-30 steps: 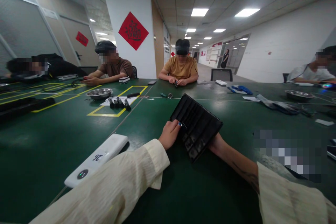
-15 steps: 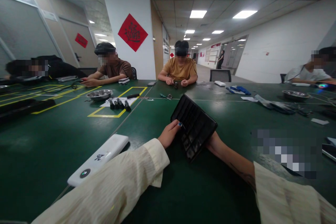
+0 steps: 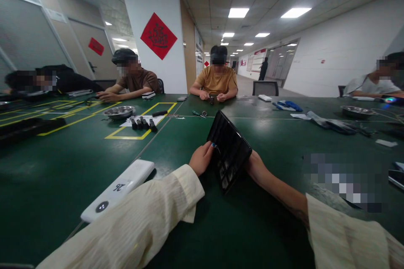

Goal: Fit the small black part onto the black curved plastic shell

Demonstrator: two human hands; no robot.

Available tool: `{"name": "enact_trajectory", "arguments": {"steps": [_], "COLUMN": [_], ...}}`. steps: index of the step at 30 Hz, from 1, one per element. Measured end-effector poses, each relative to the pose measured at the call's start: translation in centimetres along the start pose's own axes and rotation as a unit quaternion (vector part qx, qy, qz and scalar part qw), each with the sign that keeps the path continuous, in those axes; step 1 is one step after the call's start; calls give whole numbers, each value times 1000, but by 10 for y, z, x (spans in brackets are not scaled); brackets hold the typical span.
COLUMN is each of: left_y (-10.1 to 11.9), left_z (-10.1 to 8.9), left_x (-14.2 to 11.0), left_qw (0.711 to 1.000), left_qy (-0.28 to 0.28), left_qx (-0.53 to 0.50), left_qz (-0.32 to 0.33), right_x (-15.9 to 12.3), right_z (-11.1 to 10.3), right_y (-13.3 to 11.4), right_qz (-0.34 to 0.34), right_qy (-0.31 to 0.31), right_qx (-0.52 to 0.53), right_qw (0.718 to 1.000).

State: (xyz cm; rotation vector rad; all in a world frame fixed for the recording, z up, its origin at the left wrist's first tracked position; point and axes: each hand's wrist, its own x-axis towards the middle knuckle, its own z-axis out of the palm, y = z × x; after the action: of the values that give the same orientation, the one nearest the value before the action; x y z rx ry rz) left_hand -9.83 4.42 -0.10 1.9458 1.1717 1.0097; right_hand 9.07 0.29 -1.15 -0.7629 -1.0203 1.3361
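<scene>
A black compartmented tray (image 3: 229, 148) is held tilted above the green table (image 3: 176, 143), in front of me. My left hand (image 3: 201, 159) grips its left edge with fingers curled, a small thin item pinched at the fingertips. My right hand (image 3: 254, 164) supports the tray from the right and behind, and its fingers are hidden by the tray. Small dark parts sit in the tray's lower cells.
A white power bank (image 3: 118, 189) lies at my left. Small black parts (image 3: 143, 124) stand in a yellow-taped square beside a metal bowl (image 3: 119, 112). Several people sit at the table's far side and right. A second bowl (image 3: 357, 112) and blue cloths (image 3: 288, 105) lie right.
The tray has been tipped up more steeply, its right side rising, so it looks narrower. Both hands stayed on it.
</scene>
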Motion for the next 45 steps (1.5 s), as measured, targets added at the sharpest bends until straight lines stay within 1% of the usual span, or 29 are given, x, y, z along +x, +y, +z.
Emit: {"name": "enact_trajectory", "arguments": {"steps": [2, 4, 9, 11, 14, 15, 17, 19, 22, 25, 27, 32, 34, 39, 41, 45], "left_y": [3, 6, 11, 13, 16, 16, 16, 13, 9, 9, 12, 20, 20, 21, 21, 22], "left_z": [-3, -4, -3, -3, -4, -4, -5, -4, -3, -4, -6, -7, -7, -6, -6, -6], "left_x": [-2, -4, -7, -8, -9, -9, -9, -10, -10, -10, -11, -13, -13, -11, -10, -10], "left_qw": [995, 985, 956, 947, 937, 934, 932, 932, 934, 933, 931, 928, 931, 942, 948, 959], "left_qy": [8, 7, 8, 6, -20, -30, -40, -33, -24, -42, -51, -48, -44, -40, -40, -50], "left_qx": [97, 172, 292, 320, 349, 354, 359, 357, 355, 356, 360, 366, 358, 326, 310, 279], "left_qz": [2, 10, 18, 16, 26, 32, 40, 47, 45, 28, 25, 51, 61, 63, 52, 23], "right_x": [1, 1, 3, 3, 2, 2, 1, 0, 0, 0, 2, 6, 7, 3, 0, -3], "right_z": [-1, -2, -5, -6, -6, -7, -7, -6, -5, -6, -8, -11, -11, -7, -5, 3], "right_y": [1, 2, 5, 5, 6, 6, 6, 5, 3, 3, 4, 7, 7, -2, -7, -12], "right_qz": [-4, -6, -28, -40, -69, -75, -75, -73, -68, -48, -39, -31, -17, 37, 51, 77], "right_qy": [1, -1, -15, 5, 69, 89, 109, 109, 94, 87, 96, 109, 99, 43, 47, 78], "right_qx": [-11, -24, -70, -95, -142, -161, -197, -223, -235, -210, -189, -178, -162, -105, -105, -131], "right_qw": [1000, 1000, 997, 995, 985, 980, 971, 966, 965, 973, 976, 977, 982, 993, 992, 985]}}
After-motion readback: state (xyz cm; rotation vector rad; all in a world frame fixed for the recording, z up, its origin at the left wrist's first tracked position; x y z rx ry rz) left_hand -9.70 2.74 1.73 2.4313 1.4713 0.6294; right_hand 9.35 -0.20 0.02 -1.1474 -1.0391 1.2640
